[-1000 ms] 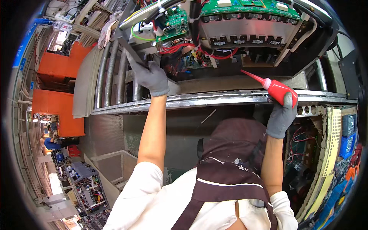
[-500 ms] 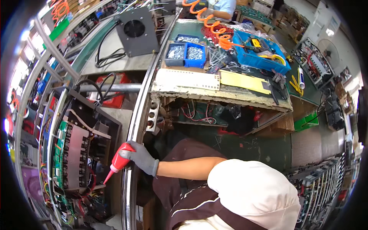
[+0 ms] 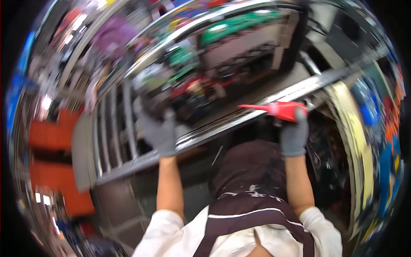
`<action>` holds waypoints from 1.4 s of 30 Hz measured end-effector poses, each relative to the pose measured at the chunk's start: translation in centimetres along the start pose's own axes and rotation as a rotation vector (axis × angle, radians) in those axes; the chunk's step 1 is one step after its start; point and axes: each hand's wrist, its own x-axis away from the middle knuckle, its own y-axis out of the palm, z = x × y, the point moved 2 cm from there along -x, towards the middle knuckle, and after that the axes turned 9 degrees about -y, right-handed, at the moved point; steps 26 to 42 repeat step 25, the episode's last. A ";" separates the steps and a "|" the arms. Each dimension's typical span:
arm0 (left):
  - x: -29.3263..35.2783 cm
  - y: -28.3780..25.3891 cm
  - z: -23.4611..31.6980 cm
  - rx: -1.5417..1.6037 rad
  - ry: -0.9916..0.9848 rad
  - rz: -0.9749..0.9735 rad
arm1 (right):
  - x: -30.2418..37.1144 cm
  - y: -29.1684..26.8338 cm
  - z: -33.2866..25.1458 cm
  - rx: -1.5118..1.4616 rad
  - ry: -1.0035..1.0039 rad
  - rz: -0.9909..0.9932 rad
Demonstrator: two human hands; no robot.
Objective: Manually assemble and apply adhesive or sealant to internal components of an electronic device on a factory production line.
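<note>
My right hand (image 3: 294, 135), in a grey glove, is closed around a red squeeze bottle (image 3: 286, 110). The bottle lies nearly level above the metal rail, its long thin nozzle pointing left. My left hand (image 3: 157, 130), gloved too, reaches over the rail at the near left corner of an opened electronic unit; motion smears its fingers, and whether they grip anything is unclear. Inside the unit are green circuit boards (image 3: 239, 28), a pale flat plate (image 3: 244, 47) with dark components along it, and a tangle of red and other coloured wires (image 3: 188, 88).
A metal rail (image 3: 239, 124) runs slantwise between me and the unit. Roller bars (image 3: 115, 128) continue at the left, with orange-red shapes (image 3: 55, 132) beyond. At the right is a workbench edge (image 3: 349, 128) with a blue bin (image 3: 366, 105); a dark grey box (image 3: 349, 28) stands at the far right.
My view has swung left, so the unit now lies in front of me. My left hand has come into clear view at the unit's corner. The red bottle stays in my right hand.
</note>
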 end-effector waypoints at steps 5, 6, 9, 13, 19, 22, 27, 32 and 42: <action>-2.0 -1.9 4.8 0.229 0.267 0.086 | -0.6 -2.2 1.4 0.004 0.147 0.058; -3.3 -2.2 5.9 0.268 0.336 0.110 | -0.7 -2.2 1.7 0.006 0.162 0.044; -7.8 -2.3 7.7 0.267 0.626 0.076 | -0.4 -1.5 1.9 -0.015 0.183 0.000; -8.4 0.1 10.5 0.333 0.418 -0.129 | 0.3 -0.3 1.9 0.019 0.157 0.053; -7.7 1.8 11.5 0.272 0.391 0.028 | 0.7 -0.5 3.2 -0.007 0.152 -0.007; -7.4 2.2 11.4 0.290 0.382 0.033 | 1.0 -0.7 3.9 0.052 0.142 -0.054; -7.5 2.7 10.2 0.371 0.384 0.026 | 1.8 -0.2 4.0 0.090 0.196 -0.019; -7.5 2.7 10.2 0.371 0.384 0.026 | 1.8 -0.2 4.0 0.090 0.196 -0.019; -7.5 2.7 10.2 0.371 0.384 0.026 | 1.8 -0.2 4.0 0.090 0.196 -0.019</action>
